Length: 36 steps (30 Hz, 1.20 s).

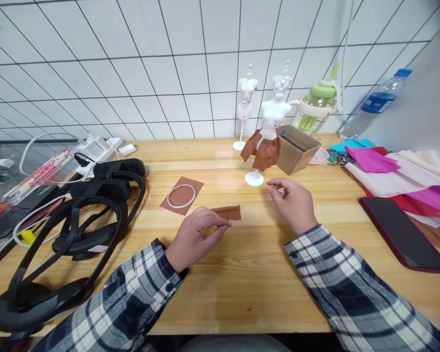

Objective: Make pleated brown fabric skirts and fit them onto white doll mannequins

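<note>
My left hand pinches a small folded strip of brown paper just above the wooden table. My right hand hovers to the right of it, fingers curled in a loose pinch, with nothing that I can make out in them. Behind the hands stands a small white mannequin on a round base, dressed in a brown paper skirt. A brown paper square with a white ring on it lies to the left.
A second bare mannequin stands at the wall. A small cardboard box, a green cup, a water bottle, coloured paper sheets and a dark phone lie right. Black headsets and cables fill the left.
</note>
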Each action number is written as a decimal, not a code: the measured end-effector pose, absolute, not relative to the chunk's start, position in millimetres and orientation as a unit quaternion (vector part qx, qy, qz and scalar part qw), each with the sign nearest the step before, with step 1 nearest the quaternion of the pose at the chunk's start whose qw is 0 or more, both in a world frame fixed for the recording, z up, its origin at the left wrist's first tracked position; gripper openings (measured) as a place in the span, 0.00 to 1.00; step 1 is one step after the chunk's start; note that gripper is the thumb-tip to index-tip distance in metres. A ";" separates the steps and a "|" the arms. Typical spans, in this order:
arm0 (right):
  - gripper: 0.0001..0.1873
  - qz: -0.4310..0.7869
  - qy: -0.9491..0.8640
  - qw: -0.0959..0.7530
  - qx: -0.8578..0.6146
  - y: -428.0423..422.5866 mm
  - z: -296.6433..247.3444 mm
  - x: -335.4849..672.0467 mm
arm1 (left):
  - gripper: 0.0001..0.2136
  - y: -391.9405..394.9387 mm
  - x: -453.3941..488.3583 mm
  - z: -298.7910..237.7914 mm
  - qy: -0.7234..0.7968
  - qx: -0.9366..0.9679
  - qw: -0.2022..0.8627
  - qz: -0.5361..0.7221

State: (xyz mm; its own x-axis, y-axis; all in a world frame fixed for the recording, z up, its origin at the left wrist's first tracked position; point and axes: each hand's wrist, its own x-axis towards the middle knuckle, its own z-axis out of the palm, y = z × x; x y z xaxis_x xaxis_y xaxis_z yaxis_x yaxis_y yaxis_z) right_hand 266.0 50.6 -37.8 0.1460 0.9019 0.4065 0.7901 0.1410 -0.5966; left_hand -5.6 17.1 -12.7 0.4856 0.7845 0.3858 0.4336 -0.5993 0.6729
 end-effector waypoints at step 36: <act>0.06 0.559 -0.600 0.347 -0.455 16.4 -26.0 205.6 | 0.09 21.8 -5.2 -27.6 0.330 0.871 0.201 0.304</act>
